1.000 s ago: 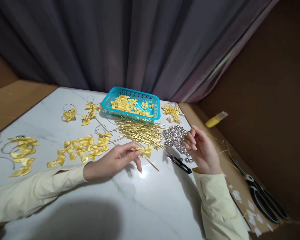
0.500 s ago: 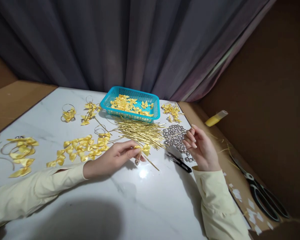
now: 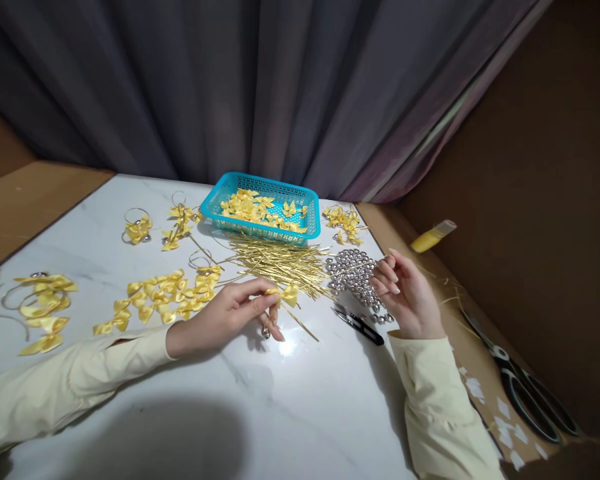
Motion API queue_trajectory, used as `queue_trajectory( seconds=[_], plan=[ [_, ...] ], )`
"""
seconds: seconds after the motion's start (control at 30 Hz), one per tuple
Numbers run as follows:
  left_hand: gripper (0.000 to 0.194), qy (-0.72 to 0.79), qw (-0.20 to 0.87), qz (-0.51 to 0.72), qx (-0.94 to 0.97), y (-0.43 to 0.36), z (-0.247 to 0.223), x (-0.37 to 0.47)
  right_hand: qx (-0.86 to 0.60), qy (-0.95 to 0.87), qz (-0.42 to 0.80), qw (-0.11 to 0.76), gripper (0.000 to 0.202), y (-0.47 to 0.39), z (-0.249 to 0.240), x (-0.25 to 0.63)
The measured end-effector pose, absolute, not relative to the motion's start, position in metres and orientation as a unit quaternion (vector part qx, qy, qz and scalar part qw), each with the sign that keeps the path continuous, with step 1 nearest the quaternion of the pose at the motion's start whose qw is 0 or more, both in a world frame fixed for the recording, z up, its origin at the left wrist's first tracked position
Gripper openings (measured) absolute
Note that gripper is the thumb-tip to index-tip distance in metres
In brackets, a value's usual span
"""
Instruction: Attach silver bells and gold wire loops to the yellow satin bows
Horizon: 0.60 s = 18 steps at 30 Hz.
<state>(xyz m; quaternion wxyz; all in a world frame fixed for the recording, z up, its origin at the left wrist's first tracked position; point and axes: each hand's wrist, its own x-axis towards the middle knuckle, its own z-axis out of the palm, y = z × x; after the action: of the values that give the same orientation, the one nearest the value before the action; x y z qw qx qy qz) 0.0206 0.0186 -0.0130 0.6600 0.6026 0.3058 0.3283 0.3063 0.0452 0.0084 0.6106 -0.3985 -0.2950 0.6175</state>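
My left hand point(image 3: 235, 308) is closed, thumb and index finger pinching a yellow ribbon bow point(image 3: 288, 295). Its lower fingers are partly spread beneath, and a silver bell point(image 3: 265, 331) hangs by them. A gold wire tie point(image 3: 304, 326) slants down to the right from under the bow. Raised at the right, my right hand point(image 3: 405, 293) has its thumb and index fingertips pressed together on the end of a thin gold strand point(image 3: 353, 269). That strand runs left over a heap of silver bells point(image 3: 347, 259); where its other end lies I cannot tell.
Behind the hands lie a pile of gold wire ties point(image 3: 280, 263) and a blue basket point(image 3: 260, 235) of yellow bows. Loose bows point(image 3: 150, 293) spread at left. Black thread snips point(image 3: 360, 327) rest near my right wrist; large scissors point(image 3: 525, 387) lie further right.
My right hand has moved slightly right, drawing the strand along. The lower fingers of my left hand have shifted down, and the bell by them has moved left. The bow has moved slightly left.
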Motion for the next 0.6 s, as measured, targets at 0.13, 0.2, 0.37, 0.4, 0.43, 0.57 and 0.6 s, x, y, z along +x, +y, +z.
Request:
queue_trajectory(
  seconds=[0.13, 0.2, 0.37, 0.4, 0.43, 0.57, 0.6],
  plan=[
    [0.026, 0.305, 0.662, 0.328, 0.601, 0.018, -0.014, 0.021, -0.402, -0.29, 0.619, 0.609, 0.029, 0.047, 0.007, 0.308],
    [0.026, 0.308, 0.67, 0.32, 0.595, 0.019, -0.014, 0.021, -0.403, -0.287, 0.618, 0.611, 0.029, 0.048, 0.006, 0.309],
    [0.026, 0.306, 0.677, 0.31, 0.593, 0.018, -0.012, 0.021, -0.405, -0.28, 0.613, 0.617, 0.027, 0.05, 0.003, 0.317],
    [0.026, 0.304, 0.674, 0.311, 0.597, 0.018, -0.012, 0.021, -0.406, -0.278, 0.613, 0.618, 0.026, 0.051, 0.002, 0.318],
    [0.025, 0.302, 0.668, 0.312, 0.604, 0.017, -0.011, 0.021, -0.408, -0.276, 0.612, 0.619, 0.026, 0.051, 0.002, 0.319],
    [0.026, 0.295, 0.635, 0.318, 0.639, 0.017, -0.008, 0.02, -0.418, -0.273, 0.611, 0.615, 0.026, 0.054, -0.004, 0.32],
    [0.026, 0.292, 0.635, 0.319, 0.64, 0.017, -0.008, 0.021, -0.422, -0.273, 0.611, 0.611, 0.027, 0.055, -0.005, 0.32]
  ],
)
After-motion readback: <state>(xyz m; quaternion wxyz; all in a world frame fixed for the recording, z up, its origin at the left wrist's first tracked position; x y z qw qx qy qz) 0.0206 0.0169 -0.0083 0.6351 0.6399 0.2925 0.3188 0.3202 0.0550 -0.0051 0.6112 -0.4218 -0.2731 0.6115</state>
